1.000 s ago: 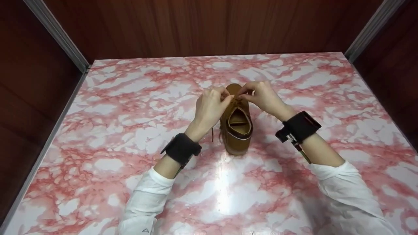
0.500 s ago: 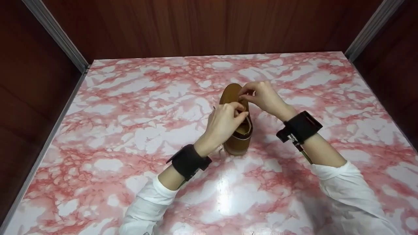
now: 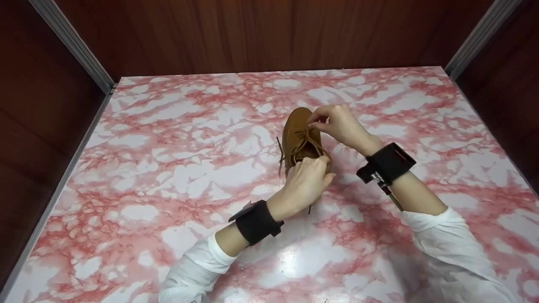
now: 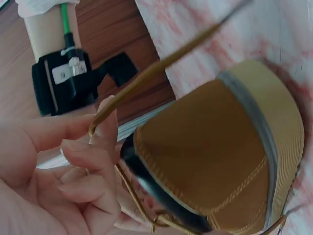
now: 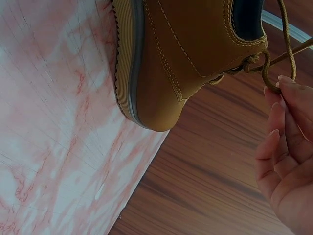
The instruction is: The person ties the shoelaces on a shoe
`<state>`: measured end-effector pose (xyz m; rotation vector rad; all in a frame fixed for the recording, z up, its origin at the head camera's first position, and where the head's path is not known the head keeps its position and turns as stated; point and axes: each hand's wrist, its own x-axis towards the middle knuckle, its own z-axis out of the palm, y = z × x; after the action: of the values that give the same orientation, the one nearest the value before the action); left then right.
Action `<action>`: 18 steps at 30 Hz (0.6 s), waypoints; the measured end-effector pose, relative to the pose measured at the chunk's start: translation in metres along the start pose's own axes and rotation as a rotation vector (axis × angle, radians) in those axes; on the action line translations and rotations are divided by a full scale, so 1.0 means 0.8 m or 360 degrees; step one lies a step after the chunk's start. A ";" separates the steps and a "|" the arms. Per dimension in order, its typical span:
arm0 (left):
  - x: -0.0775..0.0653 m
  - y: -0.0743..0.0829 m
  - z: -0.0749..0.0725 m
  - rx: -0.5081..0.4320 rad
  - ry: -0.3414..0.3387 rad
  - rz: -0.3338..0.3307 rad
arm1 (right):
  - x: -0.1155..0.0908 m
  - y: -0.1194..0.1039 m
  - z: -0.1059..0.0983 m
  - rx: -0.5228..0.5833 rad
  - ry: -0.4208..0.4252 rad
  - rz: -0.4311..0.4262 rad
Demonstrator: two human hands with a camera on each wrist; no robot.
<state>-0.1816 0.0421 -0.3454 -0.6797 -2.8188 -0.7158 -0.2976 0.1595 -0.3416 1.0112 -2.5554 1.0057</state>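
Near the middle of the red-and-white marbled bench (image 3: 189, 139): one brown shoe (image 3: 298, 120), upright on its sole (image 5: 123, 63), toe pointing away from the person. Stitched seams; dark collar (image 5: 247, 19); tan sole, ribbed at the edge, topped by a grey band (image 5: 137, 63).

Lace (image 4: 156, 70): brown cord, threaded through the front of the shoe, two strands rising from the instep. One loose end (image 3: 279, 147) hangs at the shoe's left side.

Right hand (image 3: 341, 124): just beside the laced front, on the right. Grip pinching a bend of the lace between thumb and forefinger, the other fingers curled.

Left hand (image 3: 306, 181): above the rear of the shoe, hiding much of the heel in the head view. Grip pinching the lace in bent fingers, a length of cord with its tip trailing free past them.

Worn on the wrists: black band, left (image 3: 257, 222); black band, right (image 3: 391, 163), with a cable. White sleeves (image 3: 450, 248), pushed back along both forearms.

Surround: dark reddish wood-grain panel (image 3: 269, 33) along the far edge; similar side panels (image 3: 42, 105); grey metal strips (image 3: 76, 46) at the corners.
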 end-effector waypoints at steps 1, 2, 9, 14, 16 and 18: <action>0.000 0.002 0.002 0.0010 -0.0005 0.0001 | 0.000 -0.001 -0.001 -0.0002 -0.0008 0.0003; -0.001 0.004 0.005 0.0008 -0.0014 0.0004 | 0.000 -0.001 -0.001 -0.0006 -0.0011 0.0005; -0.001 0.016 0.022 0.0036 -0.0057 0.0057 | 0.001 -0.002 -0.003 -0.0035 -0.0031 0.0010; -0.002 0.022 0.032 0.0025 -0.0127 0.0052 | 0.001 -0.003 -0.003 -0.0028 -0.0031 -0.0013; -0.003 0.024 0.036 0.0049 -0.0159 0.0062 | 0.001 -0.004 -0.004 -0.0033 -0.0024 -0.0033; -0.004 0.024 0.039 0.0069 -0.0193 0.0091 | 0.001 -0.003 -0.004 -0.0042 -0.0016 -0.0047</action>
<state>-0.1713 0.0713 -0.3658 -0.8192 -2.9005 -0.6225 -0.2964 0.1600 -0.3376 1.0469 -2.5471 0.9589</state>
